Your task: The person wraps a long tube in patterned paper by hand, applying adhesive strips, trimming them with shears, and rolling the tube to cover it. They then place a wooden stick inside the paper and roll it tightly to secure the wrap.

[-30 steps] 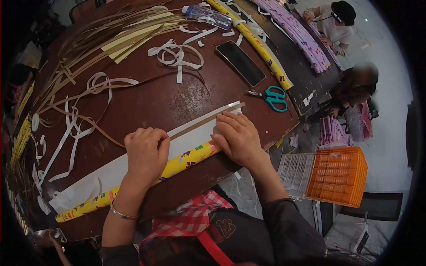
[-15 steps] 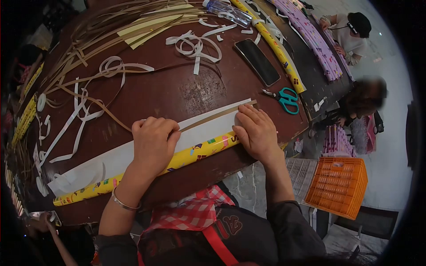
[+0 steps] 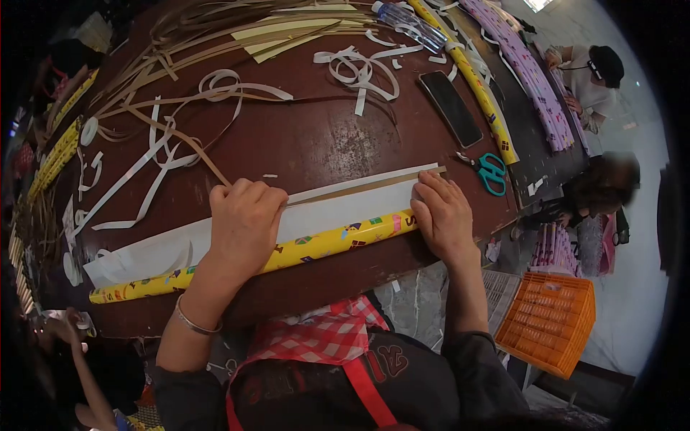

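A yellow patterned paper roll [image 3: 327,243] lies along the table's near edge, its white inner side [image 3: 345,206] spread out behind it. Along the white part's far edge runs a thin brown strip [image 3: 359,188]. My left hand [image 3: 248,223] is closed on this brown strip, whose loose tail bends away to the upper left over the table. At the strip's right end my right hand [image 3: 442,215] presses with curled fingers on the strip and the white paper, its thumb near the yellow roll. Whatever lies beneath the fingertips of both hands is hidden.
Teal-handled scissors [image 3: 491,174] and a black phone [image 3: 451,108] lie beyond my right hand. White strips [image 3: 363,75], a plastic bottle [image 3: 408,26] and brown strips [image 3: 180,43] lie farther back. Purple rolls [image 3: 528,79], an orange crate [image 3: 548,323] and other people are around the table.
The camera view has shifted, so the table's contents appear farther right. My left hand has moved left along the strip relative to the paper. My right hand stays at the strip's right end.
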Demonstrator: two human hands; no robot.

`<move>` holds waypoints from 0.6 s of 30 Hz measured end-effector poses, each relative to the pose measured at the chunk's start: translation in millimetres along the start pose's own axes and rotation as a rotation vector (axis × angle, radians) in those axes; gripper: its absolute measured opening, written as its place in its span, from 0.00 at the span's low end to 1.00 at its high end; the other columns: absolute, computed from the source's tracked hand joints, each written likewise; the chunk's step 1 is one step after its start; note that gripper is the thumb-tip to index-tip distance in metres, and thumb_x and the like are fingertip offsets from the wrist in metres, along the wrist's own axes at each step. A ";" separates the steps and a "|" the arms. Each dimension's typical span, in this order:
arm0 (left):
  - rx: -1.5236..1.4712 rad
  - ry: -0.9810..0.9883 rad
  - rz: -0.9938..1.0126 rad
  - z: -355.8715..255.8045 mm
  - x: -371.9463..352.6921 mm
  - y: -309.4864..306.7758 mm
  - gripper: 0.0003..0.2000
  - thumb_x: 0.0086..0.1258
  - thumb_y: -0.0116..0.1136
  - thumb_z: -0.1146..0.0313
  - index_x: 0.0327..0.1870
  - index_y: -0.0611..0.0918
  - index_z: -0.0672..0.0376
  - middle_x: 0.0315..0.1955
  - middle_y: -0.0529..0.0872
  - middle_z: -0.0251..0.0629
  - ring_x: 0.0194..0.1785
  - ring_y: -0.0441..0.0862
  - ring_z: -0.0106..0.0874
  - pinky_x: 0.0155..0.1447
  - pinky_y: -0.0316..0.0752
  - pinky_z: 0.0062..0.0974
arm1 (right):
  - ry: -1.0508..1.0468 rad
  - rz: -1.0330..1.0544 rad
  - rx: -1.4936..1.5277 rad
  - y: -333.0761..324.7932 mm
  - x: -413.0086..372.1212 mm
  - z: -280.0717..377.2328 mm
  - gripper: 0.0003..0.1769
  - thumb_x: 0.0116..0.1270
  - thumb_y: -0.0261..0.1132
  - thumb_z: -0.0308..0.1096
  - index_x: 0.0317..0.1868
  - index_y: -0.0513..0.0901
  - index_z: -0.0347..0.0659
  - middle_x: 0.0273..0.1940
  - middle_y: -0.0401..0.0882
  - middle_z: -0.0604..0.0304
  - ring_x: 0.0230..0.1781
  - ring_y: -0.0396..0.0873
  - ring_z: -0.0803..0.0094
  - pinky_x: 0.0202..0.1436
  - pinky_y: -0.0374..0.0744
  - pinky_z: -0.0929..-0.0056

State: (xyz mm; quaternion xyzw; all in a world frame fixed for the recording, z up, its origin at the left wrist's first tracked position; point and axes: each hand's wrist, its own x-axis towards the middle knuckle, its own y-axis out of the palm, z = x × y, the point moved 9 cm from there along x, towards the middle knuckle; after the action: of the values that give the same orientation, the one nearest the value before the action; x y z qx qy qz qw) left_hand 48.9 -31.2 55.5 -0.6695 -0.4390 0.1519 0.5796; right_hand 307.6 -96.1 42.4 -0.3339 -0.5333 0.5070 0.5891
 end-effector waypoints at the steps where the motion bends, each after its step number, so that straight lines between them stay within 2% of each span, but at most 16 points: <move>1: 0.010 -0.003 0.000 4.2 -2.2 -1.7 0.03 0.63 0.65 0.73 0.35 0.84 0.52 0.30 0.80 0.29 0.41 0.78 0.32 0.51 0.64 0.36 | -0.005 0.001 0.005 0.0 0.1 0.2 0.17 0.71 0.63 0.43 0.50 0.82 0.39 0.60 0.81 0.49 0.65 0.76 0.52 0.67 0.71 0.46; 11: 0.023 0.051 -0.013 23.4 -1.3 -11.1 0.03 0.65 0.64 0.72 0.36 0.82 0.53 0.31 0.80 0.29 0.41 0.77 0.32 0.53 0.64 0.37 | -0.020 -0.001 -0.010 -0.9 0.1 0.7 0.17 0.71 0.63 0.41 0.51 0.83 0.37 0.60 0.81 0.49 0.64 0.77 0.52 0.68 0.71 0.46; 16: -0.030 0.044 0.031 29.6 1.0 -18.0 0.03 0.68 0.62 0.71 0.38 0.81 0.55 0.33 0.82 0.31 0.42 0.79 0.33 0.67 0.62 0.45 | -0.019 -0.008 -0.006 -2.7 1.0 1.8 0.17 0.71 0.63 0.40 0.51 0.83 0.37 0.59 0.81 0.49 0.63 0.77 0.52 0.68 0.71 0.46; 18: -0.035 0.029 0.055 35.9 0.0 -23.3 0.02 0.68 0.62 0.71 0.38 0.81 0.55 0.33 0.82 0.31 0.42 0.79 0.33 0.68 0.61 0.46 | -0.020 -0.005 -0.022 -2.2 1.0 1.8 0.17 0.71 0.63 0.40 0.51 0.83 0.37 0.59 0.81 0.49 0.63 0.77 0.52 0.68 0.71 0.47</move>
State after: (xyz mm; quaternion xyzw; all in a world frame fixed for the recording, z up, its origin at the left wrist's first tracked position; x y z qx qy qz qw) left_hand 13.7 -9.5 66.6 -0.6933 -0.4147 0.1502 0.5699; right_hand 306.3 -96.0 45.1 -0.3340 -0.5455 0.5031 0.5812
